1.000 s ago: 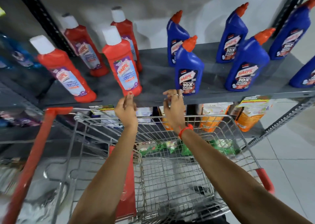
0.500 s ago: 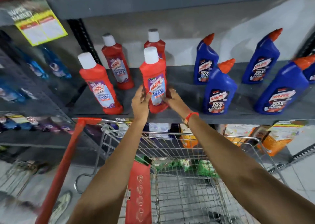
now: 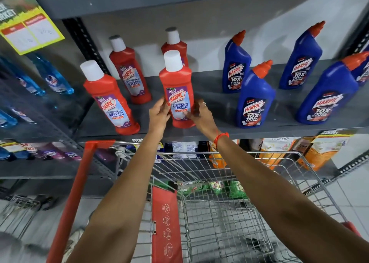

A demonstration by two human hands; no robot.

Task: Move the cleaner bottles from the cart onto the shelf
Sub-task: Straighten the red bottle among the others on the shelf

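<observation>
left hand + right hand clasp red bottle from both sides, fingers on label | bottle upright on grey shelf, near edge | label: "HARPIC BATHROOM CLEANER 10X" | right: blue bottles "HARPIC 10X TOTAL CLEAN" | cart below, near | yellow tag far left, text unreadable

Hands: left hand and right hand rose from cart rim to clasp red Harpic bathroom cleaner bottle on shelf.
</observation>
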